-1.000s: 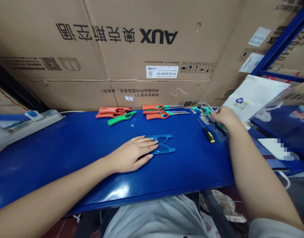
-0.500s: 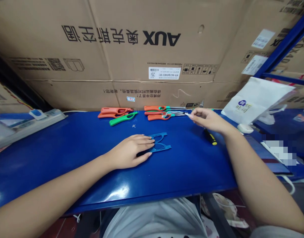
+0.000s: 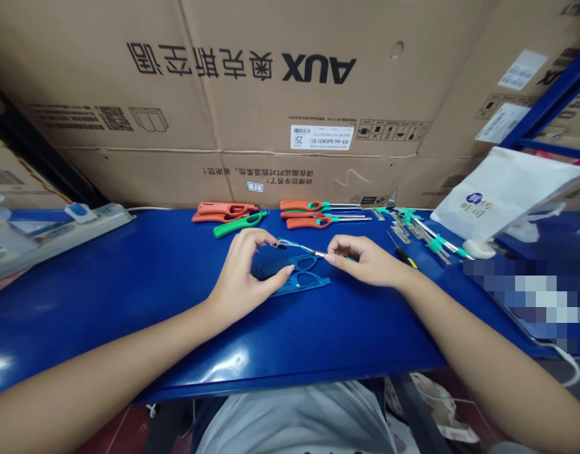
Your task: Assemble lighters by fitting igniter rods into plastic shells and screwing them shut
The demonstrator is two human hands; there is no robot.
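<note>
My right hand [image 3: 365, 260] pinches the metal end of a thin lighter part with wires [image 3: 299, 246]; a bit of teal shows beside the fingers. The wires run left to a small dark piece. By that piece is my left hand [image 3: 245, 268], thumb and forefinger apart, and whether a fingertip touches it I cannot tell. Under the hands lie two blue lighter casing halves [image 3: 302, 282] with trigger loops, partly covered by the left hand.
Orange and green lighter bodies [image 3: 240, 225] lie at the back, beside orange lighters with metal tubes [image 3: 325, 214]. To the right are loose teal-and-metal lighter parts [image 3: 413, 224], a screwdriver [image 3: 406, 258] and a white bag [image 3: 498, 195]. A power strip [image 3: 96, 221] lies left.
My right hand has moved left and nearer, bringing the wired part over the blue casing halves. My left hand has lifted off the casing and opened its thumb and forefinger.
</note>
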